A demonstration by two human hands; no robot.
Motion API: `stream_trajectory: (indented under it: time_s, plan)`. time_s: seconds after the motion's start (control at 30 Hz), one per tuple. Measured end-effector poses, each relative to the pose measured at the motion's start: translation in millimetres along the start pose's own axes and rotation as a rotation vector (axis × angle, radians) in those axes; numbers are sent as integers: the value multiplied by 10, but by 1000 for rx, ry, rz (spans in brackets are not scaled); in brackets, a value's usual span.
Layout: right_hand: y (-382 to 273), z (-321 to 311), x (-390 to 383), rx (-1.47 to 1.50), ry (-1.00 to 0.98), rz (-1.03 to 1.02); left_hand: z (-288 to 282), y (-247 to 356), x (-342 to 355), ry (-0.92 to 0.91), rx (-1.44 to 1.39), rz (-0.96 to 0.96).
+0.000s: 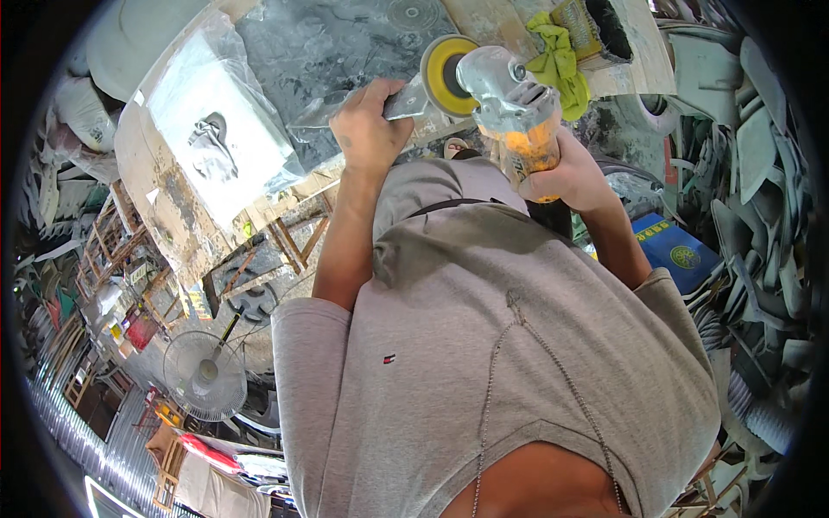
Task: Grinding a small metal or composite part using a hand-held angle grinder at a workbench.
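My right hand (566,177) is wrapped round the orange body of an angle grinder (518,108). A round disc (447,76) with a yellow face and dark centre sits on the grinder's head, turned toward my left hand. Between the fingers and thumb of my left hand (371,125) is a flat grey plate (408,101), whose far end lies close against the disc's edge. Whether disc and plate touch, I cannot tell. The plate's other end shows past my knuckles, above the dusty dark sheet on the workbench (345,43).
Plastic-wrapped white sheets (216,121) lie on the bench's left, with a grey cloth-like piece on top. A yellow-green glove (557,65) rests beside a dark open box (604,34). A standing fan (205,373) is at lower left. Stacked curved panels (751,129) line the right.
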State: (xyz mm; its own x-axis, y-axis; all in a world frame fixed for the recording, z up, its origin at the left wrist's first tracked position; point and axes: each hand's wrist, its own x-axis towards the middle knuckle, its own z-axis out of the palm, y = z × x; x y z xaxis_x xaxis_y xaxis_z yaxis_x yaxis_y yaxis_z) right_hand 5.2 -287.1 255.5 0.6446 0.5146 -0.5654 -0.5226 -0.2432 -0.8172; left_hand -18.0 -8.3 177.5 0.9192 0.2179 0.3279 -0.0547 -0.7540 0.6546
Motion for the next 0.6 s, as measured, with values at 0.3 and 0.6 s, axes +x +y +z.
stream_trajectory:
  time_s: [0.3, 0.6]
  plan:
    - [-33, 25, -15, -28, 7, -6, 20, -35, -25, 31, 13, 15]
    - [-12, 58, 11, -87, 104, -35, -104, -23, 5, 32, -26, -43]
